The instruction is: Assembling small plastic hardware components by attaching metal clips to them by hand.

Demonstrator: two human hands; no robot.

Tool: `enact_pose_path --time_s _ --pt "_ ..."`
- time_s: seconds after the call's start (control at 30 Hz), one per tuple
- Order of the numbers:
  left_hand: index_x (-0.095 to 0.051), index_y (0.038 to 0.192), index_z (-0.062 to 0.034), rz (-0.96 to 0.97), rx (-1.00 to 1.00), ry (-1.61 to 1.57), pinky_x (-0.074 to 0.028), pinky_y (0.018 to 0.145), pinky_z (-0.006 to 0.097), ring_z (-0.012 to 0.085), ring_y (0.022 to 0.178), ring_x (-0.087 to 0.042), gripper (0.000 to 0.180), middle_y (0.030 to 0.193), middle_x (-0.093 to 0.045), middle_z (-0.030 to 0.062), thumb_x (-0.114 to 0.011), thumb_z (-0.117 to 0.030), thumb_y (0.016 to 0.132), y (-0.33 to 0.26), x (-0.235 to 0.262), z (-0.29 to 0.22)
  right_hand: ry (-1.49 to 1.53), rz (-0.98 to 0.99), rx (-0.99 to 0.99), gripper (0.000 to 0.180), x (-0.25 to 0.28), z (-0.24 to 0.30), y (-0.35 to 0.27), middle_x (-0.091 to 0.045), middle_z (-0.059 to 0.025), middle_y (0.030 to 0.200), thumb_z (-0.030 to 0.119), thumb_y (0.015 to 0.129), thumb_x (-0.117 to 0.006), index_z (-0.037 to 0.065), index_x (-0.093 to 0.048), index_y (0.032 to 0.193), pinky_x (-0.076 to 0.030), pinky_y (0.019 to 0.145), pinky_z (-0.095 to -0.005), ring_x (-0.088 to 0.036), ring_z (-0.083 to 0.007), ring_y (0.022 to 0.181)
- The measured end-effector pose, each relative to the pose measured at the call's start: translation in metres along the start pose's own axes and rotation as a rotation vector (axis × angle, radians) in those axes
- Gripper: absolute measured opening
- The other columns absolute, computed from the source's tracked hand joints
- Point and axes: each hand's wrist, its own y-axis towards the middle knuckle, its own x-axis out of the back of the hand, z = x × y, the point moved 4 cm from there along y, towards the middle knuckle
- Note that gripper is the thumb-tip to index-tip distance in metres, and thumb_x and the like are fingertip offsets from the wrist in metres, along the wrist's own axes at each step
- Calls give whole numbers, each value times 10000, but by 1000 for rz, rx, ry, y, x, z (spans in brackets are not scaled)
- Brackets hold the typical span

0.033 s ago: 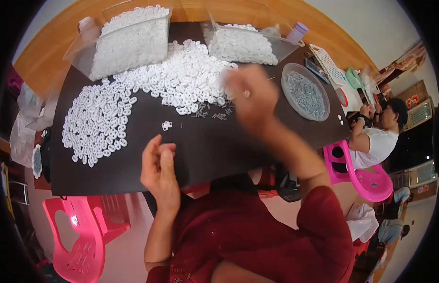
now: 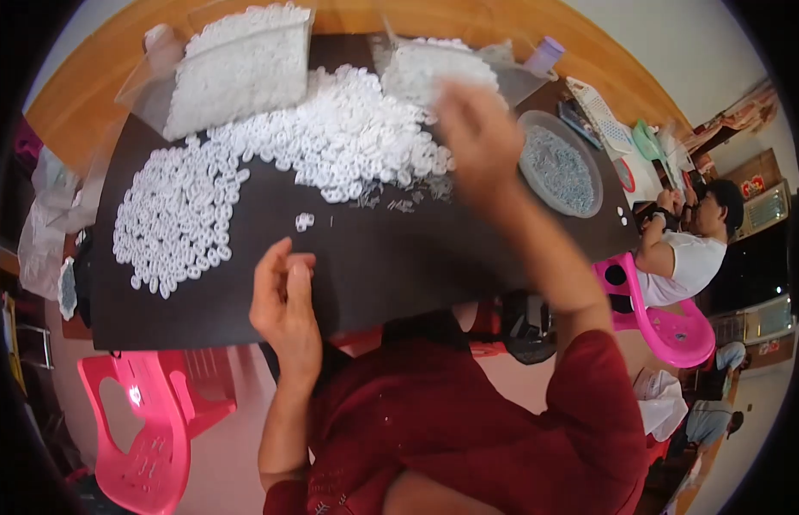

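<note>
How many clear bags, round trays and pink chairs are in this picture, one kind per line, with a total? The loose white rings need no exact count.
Clear bags of white pieces and: 2
Round grey tray of small parts: 1
Pink plastic chairs and: 2
Loose white rings on the dark table: too many to count
Total without the rings: 5

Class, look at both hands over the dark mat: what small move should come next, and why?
Probably lower the right hand onto the heap of white rings to pick one. It hovers, blurred, at the heap's right edge, while the left hand waits near the mat's front edge with fingertips pinched; whether it holds anything is unclear.
</note>
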Motion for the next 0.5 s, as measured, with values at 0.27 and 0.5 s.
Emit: enact_pose_path --time_s 0.27,0.5 --pt "-635 978 -4 15 -194 311 -468 704 275 173 781 -607 145 853 -636 92 -588 -16 841 48 13 7 -611 56 28 175 1 -144 62 -631 -162 915 88 724 -649 32 -652 890 -444 751 -400 -586 -305 868" --pt "-642 879 -73 126 -569 902 -437 630 392 286 758 -525 196 774 -532 101 -698 -55 691 60 -12 -3 -4 233 228 129 -42 -21 -17 -629 -99 839 15 732 -654 35 -639 859 -467 682 -344 -575 -277 782"
